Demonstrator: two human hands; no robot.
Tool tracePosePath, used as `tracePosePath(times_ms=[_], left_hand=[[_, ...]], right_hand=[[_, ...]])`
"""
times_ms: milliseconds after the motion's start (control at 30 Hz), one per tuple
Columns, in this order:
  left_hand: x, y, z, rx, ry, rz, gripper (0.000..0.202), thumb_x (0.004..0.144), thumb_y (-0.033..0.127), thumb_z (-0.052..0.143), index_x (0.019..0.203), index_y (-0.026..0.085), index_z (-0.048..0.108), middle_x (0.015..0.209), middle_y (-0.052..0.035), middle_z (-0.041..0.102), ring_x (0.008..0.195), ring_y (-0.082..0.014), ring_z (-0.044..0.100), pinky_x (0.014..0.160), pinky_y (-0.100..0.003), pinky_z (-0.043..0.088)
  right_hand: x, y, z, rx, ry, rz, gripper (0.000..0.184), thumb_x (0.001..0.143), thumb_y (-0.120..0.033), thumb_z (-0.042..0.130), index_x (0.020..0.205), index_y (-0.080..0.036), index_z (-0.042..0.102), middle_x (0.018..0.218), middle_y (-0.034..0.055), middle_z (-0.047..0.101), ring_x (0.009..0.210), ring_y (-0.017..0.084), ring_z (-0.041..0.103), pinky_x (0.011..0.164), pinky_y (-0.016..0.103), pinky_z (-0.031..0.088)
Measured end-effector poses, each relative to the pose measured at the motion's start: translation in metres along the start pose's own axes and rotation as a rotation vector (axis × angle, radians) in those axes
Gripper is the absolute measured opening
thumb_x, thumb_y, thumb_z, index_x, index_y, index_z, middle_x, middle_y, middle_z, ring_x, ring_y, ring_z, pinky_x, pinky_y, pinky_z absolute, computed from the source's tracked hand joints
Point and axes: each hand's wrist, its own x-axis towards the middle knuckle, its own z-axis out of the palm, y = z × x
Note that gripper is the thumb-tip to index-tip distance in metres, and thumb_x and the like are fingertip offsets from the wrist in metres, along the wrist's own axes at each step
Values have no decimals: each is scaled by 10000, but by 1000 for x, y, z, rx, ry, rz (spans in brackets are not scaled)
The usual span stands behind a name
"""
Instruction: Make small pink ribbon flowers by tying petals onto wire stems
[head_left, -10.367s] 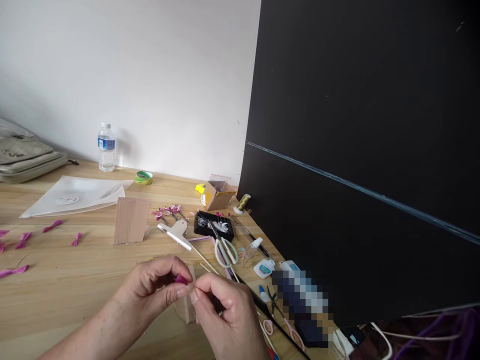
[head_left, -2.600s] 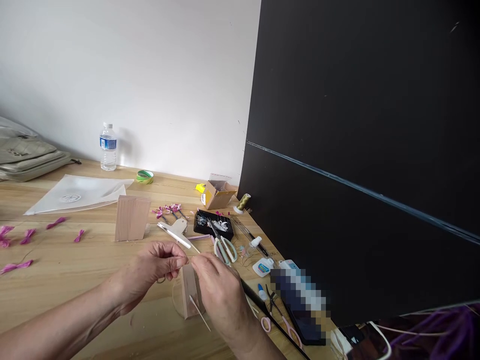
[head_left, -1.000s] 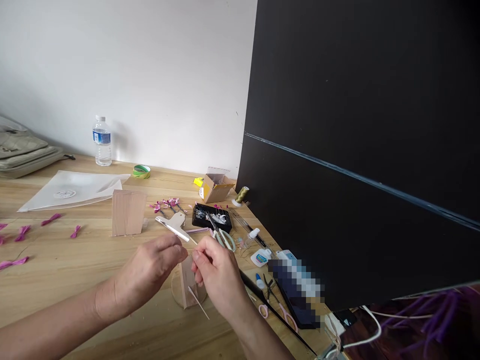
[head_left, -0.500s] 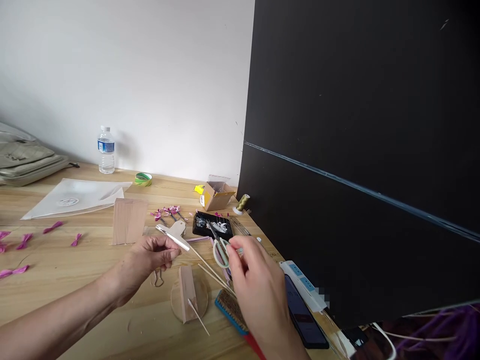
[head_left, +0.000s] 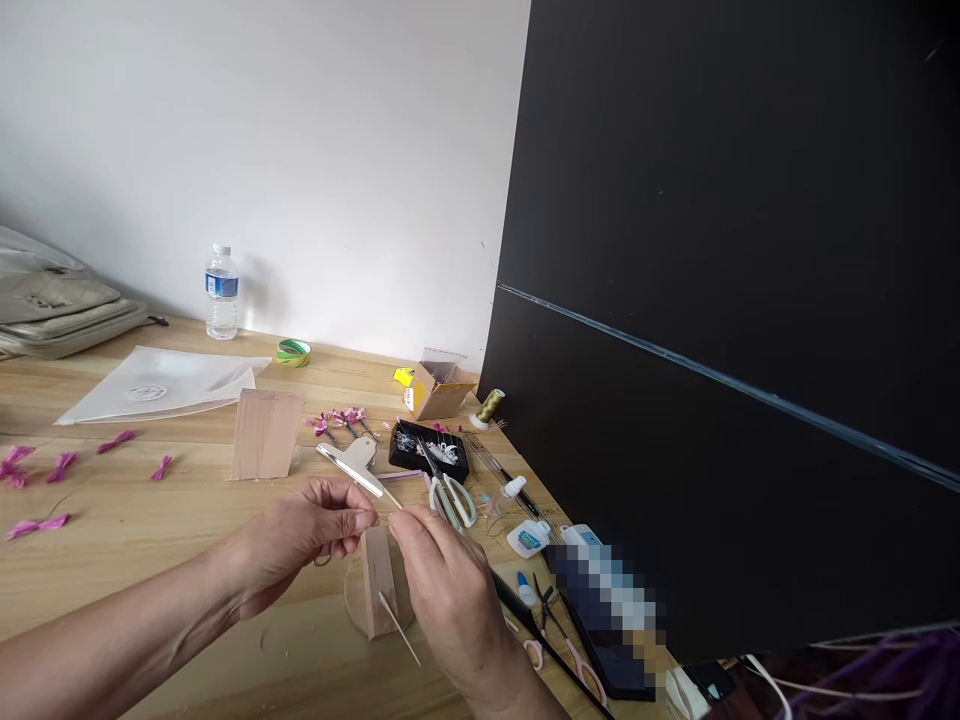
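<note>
My left hand [head_left: 296, 535] and my right hand [head_left: 446, 585] meet fingertip to fingertip, both pinched, just above a small upright wooden block [head_left: 379, 582]. The block stands on a round disc [head_left: 355, 605] on the wooden table [head_left: 150, 560]. Whatever the fingertips pinch is too small to make out. A thin stick [head_left: 400, 628] leans at the foot of the block, under my right hand. A large metal clip [head_left: 351, 466] lies just beyond my left fingers, and pale-handled scissors [head_left: 454, 500] lie beyond my right hand.
A bigger wooden block [head_left: 266, 435], pink bows [head_left: 37, 465], a white plastic bag [head_left: 161, 380], a green tape roll [head_left: 292, 352] and a water bottle [head_left: 222, 292] lie left and back. A black tray [head_left: 429, 450], cardboard box [head_left: 439, 390], gold spool [head_left: 487, 405], glue bottle [head_left: 529, 538] and comb [head_left: 525, 612] border a tall black board [head_left: 750, 300].
Half a second ago my right hand was out to the right near the scissors. It has come back left and now pinches against my left fingertips above the small block.
</note>
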Motion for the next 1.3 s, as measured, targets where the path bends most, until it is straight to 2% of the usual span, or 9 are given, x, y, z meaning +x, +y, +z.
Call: tracePosePath(times_ms=[133,333,433,533,667,800,967,1133,1300], left_hand=[[4,-5,-3,182,-34,135,199,665,343,635,609,158,586,530,45,481,509,-100,404,530,-234,323],[0,-13,-13,945,-31,912,265,832,85,400,732,153,636,692,-41,584,602,-143,516,557,-244,396],[0,-13,-18,1071,-16,1088,311,842,32,367,827,158,651,696,-41,594,583,-136,512,543,-228,402],[4,-9,-19,896,56,919,229,821,124,454,710,178,646,633,-23,588,553,-136,513,520,-228,400],[7,0,-13,423,69,408,192,715,293,600,557,183,595,515,23,507,503,-125,449,503,-240,372],[1,2,-7,96,29,184,245,617,394,701,590,162,625,557,25,525,530,-116,428,540,-250,362],[-5,-1,-5,43,-16,86,263,601,396,728,602,152,629,541,34,514,533,-104,402,550,-238,322],[-2,-1,-5,155,-13,140,221,632,372,679,572,170,609,514,39,478,515,-113,395,531,-243,320],[-4,-5,-10,683,-33,646,180,769,210,530,654,191,668,618,-26,582,570,-157,514,559,-260,389]], right_hand=[[1,-3,-1,115,-58,164,266,887,-98,367,700,-171,541,607,26,575,561,148,565,519,243,430],[15,-2,-3,541,-338,782,169,781,-99,447,640,-190,470,524,-49,509,417,84,466,398,183,340],[19,5,-5,671,-403,929,166,778,-117,449,628,-183,477,501,-61,498,366,59,436,356,157,321],[18,6,-14,550,-305,814,159,791,-114,442,679,-175,538,545,-44,556,369,64,481,333,153,327],[10,-5,-26,156,163,269,192,832,-97,478,956,-180,598,959,80,670,793,175,668,569,229,528],[2,-12,-18,-19,129,-27,219,873,-85,469,1053,-128,587,1001,116,677,789,183,681,663,246,551],[-2,-5,-3,-16,24,-13,306,931,-91,307,935,-123,611,852,104,681,732,174,668,621,244,530],[-1,-5,-3,58,-37,97,327,909,-104,325,717,-173,580,655,44,613,604,156,603,540,243,468],[11,-9,-7,487,-213,638,209,802,-124,431,611,-186,489,512,-38,511,438,99,494,421,193,362]])
